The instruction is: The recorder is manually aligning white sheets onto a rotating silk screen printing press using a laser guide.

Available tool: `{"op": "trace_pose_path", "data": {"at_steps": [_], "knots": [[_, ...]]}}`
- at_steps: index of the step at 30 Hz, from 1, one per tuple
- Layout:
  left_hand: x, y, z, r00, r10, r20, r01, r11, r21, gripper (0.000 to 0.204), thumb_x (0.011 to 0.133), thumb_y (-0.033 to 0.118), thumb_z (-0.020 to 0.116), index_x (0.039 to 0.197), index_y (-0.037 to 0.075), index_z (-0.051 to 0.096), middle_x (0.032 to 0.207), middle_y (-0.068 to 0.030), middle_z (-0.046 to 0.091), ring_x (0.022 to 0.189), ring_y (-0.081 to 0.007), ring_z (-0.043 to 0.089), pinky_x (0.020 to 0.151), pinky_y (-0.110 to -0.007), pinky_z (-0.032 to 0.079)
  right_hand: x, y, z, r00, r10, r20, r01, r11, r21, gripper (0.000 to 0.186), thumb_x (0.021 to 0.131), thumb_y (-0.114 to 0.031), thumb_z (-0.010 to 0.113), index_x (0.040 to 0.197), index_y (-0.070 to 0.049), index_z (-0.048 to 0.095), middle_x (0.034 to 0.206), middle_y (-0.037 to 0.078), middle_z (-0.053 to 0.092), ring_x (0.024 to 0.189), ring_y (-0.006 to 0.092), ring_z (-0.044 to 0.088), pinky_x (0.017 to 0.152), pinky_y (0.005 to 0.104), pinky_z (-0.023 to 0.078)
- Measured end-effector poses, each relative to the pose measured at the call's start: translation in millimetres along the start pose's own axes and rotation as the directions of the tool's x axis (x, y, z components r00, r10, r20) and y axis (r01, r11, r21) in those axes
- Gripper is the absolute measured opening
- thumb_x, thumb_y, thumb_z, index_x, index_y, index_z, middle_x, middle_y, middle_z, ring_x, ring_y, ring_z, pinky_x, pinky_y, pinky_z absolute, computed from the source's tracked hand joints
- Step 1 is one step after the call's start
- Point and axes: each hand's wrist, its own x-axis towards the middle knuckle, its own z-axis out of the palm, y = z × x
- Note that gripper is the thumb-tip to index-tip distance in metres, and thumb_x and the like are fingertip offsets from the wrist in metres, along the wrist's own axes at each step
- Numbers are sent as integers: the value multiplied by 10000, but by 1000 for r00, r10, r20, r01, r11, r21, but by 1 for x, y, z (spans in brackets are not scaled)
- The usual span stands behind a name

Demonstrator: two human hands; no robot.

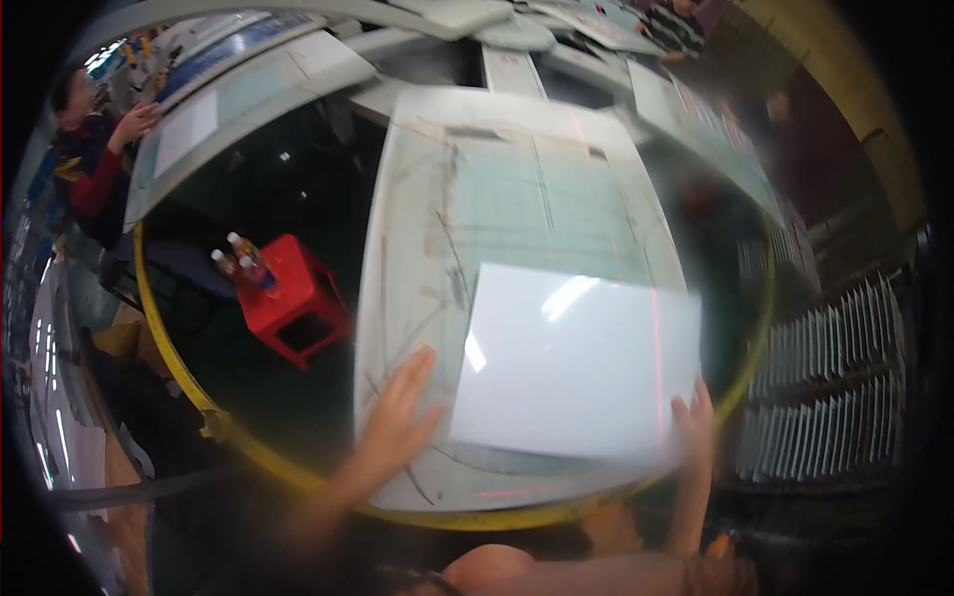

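A glossy white sheet (576, 368) lies at a slant over the near right part of a long, pale, worn board (397, 258). Its right side reaches slightly past the board's edge. At that side my right hand (696, 427) grips the sheet's edge near the lower right corner, thumb over the top; the fingers beneath are partly hidden. My left hand (399, 422), somewhat blurred, is open with fingers stretched out over the board's near left part, a little left of the sheet. Thin red light lines cross the sheet and board.
A yellow ring rail (258, 462) curves around below the board. To the left stands a red stool (288, 298) with several bottles (253, 266). Similar boards (288, 70) fan out beyond. A person (94, 159) works at the left; another (676, 30) is far back. Slatted racks (825, 387) stand right.
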Motion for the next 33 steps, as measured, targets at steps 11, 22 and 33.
{"op": "trace_pose_path", "data": {"at_steps": [11,22,33], "knots": [[-10,0,-2,999,46,3,-46,963,265,281,795,58,671,1068,7,624,1217,-145,565,1165,-350,518,969,-411,419,52,-19,42,995,24,95,-14,994,-108,536,886,1,537,1378,73,336,1230,188,553,1123,213,554,970,305,416],[-9,3,4,1000,23,-14,-20,976,216,223,779,-1,655,1000,-18,629,1178,-152,591,1135,-357,543,946,-413,437,67,-18,54,995,6,98,4,995,-101,533,881,4,539,1373,72,345,1241,185,549,1140,217,545,991,311,402],[-8,5,4,1000,14,-6,-12,975,223,260,778,-8,649,1036,-21,613,1206,-153,583,1157,-357,537,964,-415,431,69,-16,54,994,9,109,1,996,-94,550,883,-6,552,1380,80,332,1241,190,548,1120,214,555,979,304,413]]}}
